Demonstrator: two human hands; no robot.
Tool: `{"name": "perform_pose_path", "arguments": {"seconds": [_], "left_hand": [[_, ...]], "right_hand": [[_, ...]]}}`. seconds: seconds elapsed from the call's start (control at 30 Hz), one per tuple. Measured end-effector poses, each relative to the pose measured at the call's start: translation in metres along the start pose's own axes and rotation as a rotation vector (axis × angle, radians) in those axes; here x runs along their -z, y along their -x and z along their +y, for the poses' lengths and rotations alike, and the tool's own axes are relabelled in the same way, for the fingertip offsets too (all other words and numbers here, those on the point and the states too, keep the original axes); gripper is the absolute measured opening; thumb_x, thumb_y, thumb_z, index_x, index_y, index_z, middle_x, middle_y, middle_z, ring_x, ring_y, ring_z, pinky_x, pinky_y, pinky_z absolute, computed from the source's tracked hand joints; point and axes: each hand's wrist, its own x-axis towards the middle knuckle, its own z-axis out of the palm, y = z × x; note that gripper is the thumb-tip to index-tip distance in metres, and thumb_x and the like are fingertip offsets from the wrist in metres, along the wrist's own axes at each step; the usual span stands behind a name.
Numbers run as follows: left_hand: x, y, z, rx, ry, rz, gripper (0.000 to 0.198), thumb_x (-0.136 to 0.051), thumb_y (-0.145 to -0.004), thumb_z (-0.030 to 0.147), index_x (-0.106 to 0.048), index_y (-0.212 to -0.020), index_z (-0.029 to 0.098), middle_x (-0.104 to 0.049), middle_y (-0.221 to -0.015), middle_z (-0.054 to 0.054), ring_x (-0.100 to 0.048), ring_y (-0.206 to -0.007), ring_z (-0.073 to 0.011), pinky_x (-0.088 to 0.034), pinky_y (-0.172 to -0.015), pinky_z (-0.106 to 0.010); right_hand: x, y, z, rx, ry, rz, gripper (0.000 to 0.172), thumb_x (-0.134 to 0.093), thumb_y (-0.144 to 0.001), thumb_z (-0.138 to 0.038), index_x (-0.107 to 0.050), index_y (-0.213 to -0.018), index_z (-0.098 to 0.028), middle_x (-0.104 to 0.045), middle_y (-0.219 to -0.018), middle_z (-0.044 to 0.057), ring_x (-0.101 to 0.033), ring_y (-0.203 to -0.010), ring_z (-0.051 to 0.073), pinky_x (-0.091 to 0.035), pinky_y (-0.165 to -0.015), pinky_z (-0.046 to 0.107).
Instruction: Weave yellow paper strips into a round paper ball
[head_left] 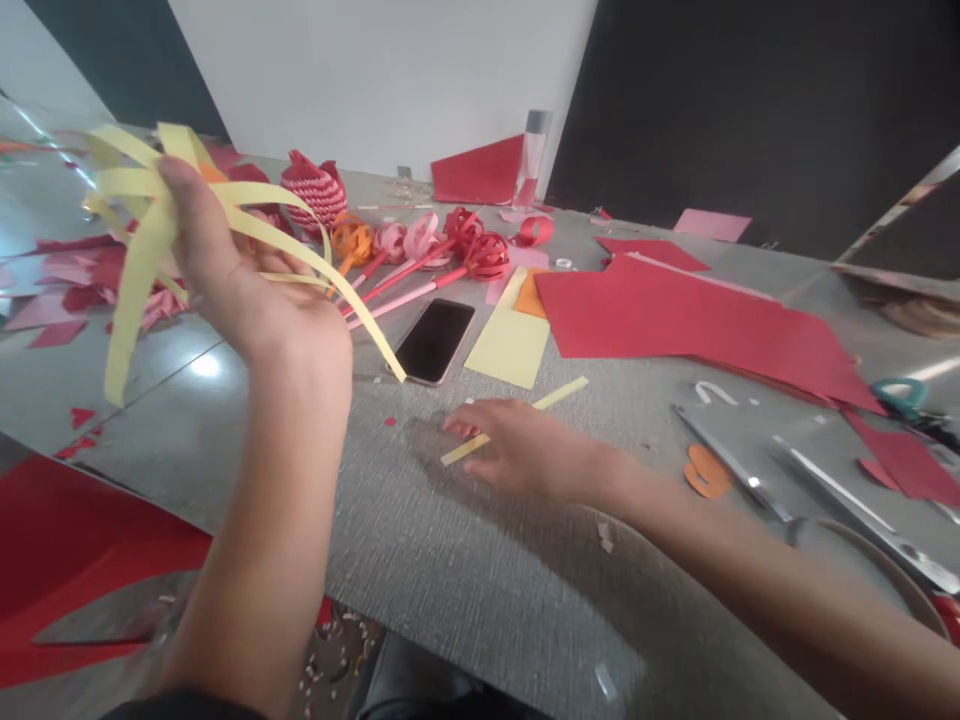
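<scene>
My left hand [225, 270] is raised at the left, closed on a bunch of yellow paper strips [142, 230] that fan out and droop from its fingers. My right hand [517, 445] lies low on the grey table [465, 570], fingers stretched out flat over a single yellow paper strip [559, 395] lying on the surface. The fingertips touch or cover the strip's near end. A black phone [435, 340] and a yellow paper sheet [510, 345] lie just beyond that hand.
Red paper sheets [675, 315] cover the right half. Several paper flowers on pink stems [442, 255] and a red-white woven ball [315, 190] sit behind the phone. Scissors [904, 395], metal rulers [735, 455], an orange cutout [705, 470] and a clear bottle [531, 160] are around.
</scene>
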Motion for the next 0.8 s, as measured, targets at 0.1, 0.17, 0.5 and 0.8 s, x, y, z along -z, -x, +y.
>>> {"name": "perform_pose_path", "arguments": {"seconds": [0.1,0.17,0.5,0.8], "left_hand": [[-0.022,0.020,0.022,0.171,0.302,0.175,0.009,-0.044,-0.092,0.027,-0.050,-0.099,0.025,-0.060,-0.100,0.012,-0.055,-0.102,-0.0048,-0.049,-0.085,-0.023],[-0.040,0.037,0.034,0.145,0.301,0.268,0.010,-0.044,-0.091,0.020,-0.053,-0.091,0.024,-0.062,-0.091,0.011,-0.059,-0.091,-0.0028,-0.050,-0.079,-0.020],[-0.081,0.115,0.026,0.468,0.087,-0.313,0.028,-0.076,-0.058,0.027,-0.056,-0.076,0.016,-0.060,-0.062,0.001,-0.061,-0.057,-0.0119,-0.047,-0.049,-0.022],[-0.087,0.162,0.026,0.527,-0.008,-0.304,0.026,-0.067,-0.068,0.031,-0.043,-0.068,0.019,-0.053,-0.055,0.004,-0.057,-0.048,-0.0098,-0.047,-0.045,-0.020]], "right_hand": [[-0.004,-0.004,-0.012,-0.119,0.026,0.006,0.023,-0.063,-0.075,-0.028,-0.061,-0.095,-0.016,-0.065,-0.094,0.008,-0.058,-0.084,0.019,-0.040,-0.069,0.029],[-0.006,-0.007,-0.017,-0.164,0.035,-0.026,0.014,-0.062,-0.077,-0.025,-0.062,-0.088,-0.016,-0.065,-0.089,0.006,-0.058,-0.080,0.017,-0.038,-0.067,0.028],[-0.012,0.025,-0.003,0.042,0.286,0.025,0.012,-0.050,-0.086,-0.024,-0.057,-0.085,-0.014,-0.063,-0.091,0.008,-0.056,-0.088,0.021,-0.039,-0.074,0.033],[-0.008,0.069,0.011,-0.105,-0.109,0.464,0.015,-0.038,-0.089,-0.020,-0.051,-0.097,-0.018,-0.063,-0.077,0.002,-0.058,-0.066,0.012,-0.041,-0.060,0.025]]}}
